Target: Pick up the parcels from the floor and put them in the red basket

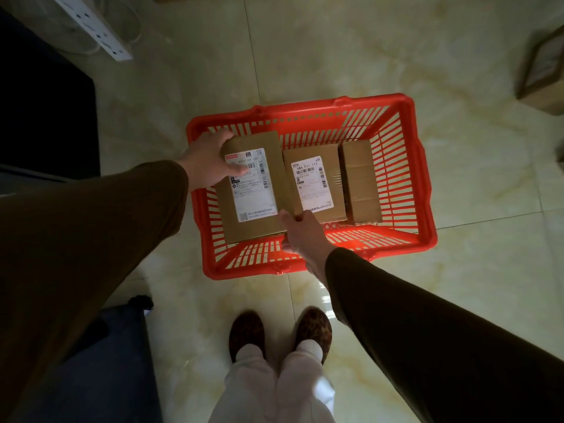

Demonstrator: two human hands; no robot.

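Grip: both hands hold the big parcel (pixel 250 186). The left hand (pixel 207 161) wraps its far left corner, thumb lying across the white label; the right hand (pixel 300 236) pinches the near right corner, fingers curled under the edge.
Big parcel: label up, low over the left end of the red basket (pixel 425 190). Whether it already rests on the basket floor I cannot tell.
Neighbours: a labelled parcel (pixel 314 181) sits just beside it in the middle, and a plain taped parcel (pixel 361 181) beside that, toward the right wall. Both are inside the basket.
Basket: stands on the pale tiled floor (pixel 335 50), in front of the person's slippers (pixel 280 332).
Still out: another cardboard box (pixel 541 71) sits on the floor well off to the right; it may be a parcel left to fetch.
Risk: the big parcel's right edge looks to overlap the middle one, so letting go now could leave it tilted.
Second risk: the right fingers underneath could get trapped against the near wall as it settles.
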